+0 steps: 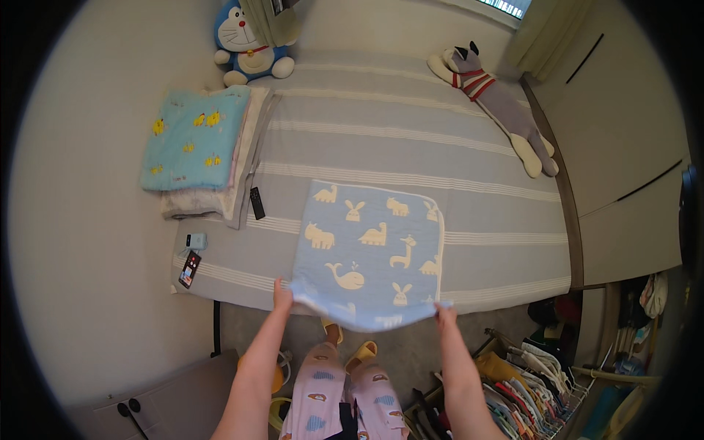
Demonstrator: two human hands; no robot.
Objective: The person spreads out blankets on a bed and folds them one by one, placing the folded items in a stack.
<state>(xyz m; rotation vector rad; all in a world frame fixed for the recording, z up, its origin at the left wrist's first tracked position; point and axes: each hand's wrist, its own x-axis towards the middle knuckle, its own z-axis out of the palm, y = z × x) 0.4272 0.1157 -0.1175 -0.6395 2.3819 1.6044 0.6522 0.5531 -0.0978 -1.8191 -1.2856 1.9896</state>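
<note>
A light blue blanket (374,246) with cream animal shapes lies over the near middle part of the bed. My left hand (282,295) is closed on its near left corner, and my right hand (444,315) grips the near right corner. Between both hands the near edge is lifted and sags just past the bed's front edge. The far part of the blanket rests flat on the grey striped sheet (499,213).
Folded bedding (194,143), a remote control (257,203), a phone (190,268) and a small blue box (196,241) lie on the left. A blue plush toy (253,55) and a long plush dog (499,110) sit farther back. A clothes rack (513,381) stands at the lower right.
</note>
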